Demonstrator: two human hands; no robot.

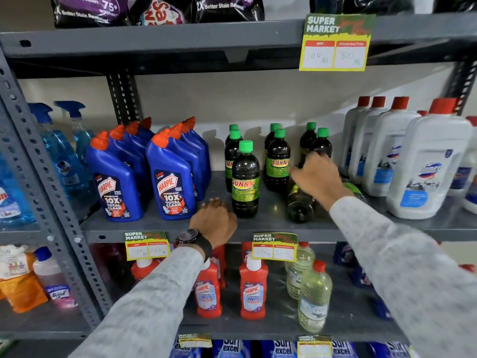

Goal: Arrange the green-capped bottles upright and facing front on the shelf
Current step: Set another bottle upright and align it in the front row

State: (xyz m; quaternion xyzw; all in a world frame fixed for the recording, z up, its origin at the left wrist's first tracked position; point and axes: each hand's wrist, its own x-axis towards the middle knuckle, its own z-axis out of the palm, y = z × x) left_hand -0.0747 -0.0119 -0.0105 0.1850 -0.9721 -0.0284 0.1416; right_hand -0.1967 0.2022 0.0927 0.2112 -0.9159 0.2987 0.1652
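Several dark green-capped bottles with green SUNNY labels stand on the middle shelf (271, 226). The front-left bottle (245, 179) is upright with its label forward, and the middle bottle (277, 161) stands likewise. One bottle (300, 202) lies on its side, base toward me. Another lying bottle (354, 187) shows partly behind my right wrist. My right hand (317, 177) hovers palm down over the lying bottle, thumb spread, fingertips at the right upright bottle (321, 143). My left hand (214, 218) rests empty on the shelf beside the front-left bottle.
Blue Harpic bottles (170, 182) crowd the shelf left of the green-capped ones. White red-capped jugs (426, 166) stand to the right. Red Harpic bottles (253, 290) and clear bottles (315, 295) fill the shelf below. Price tags (275, 246) hang on the shelf edge.
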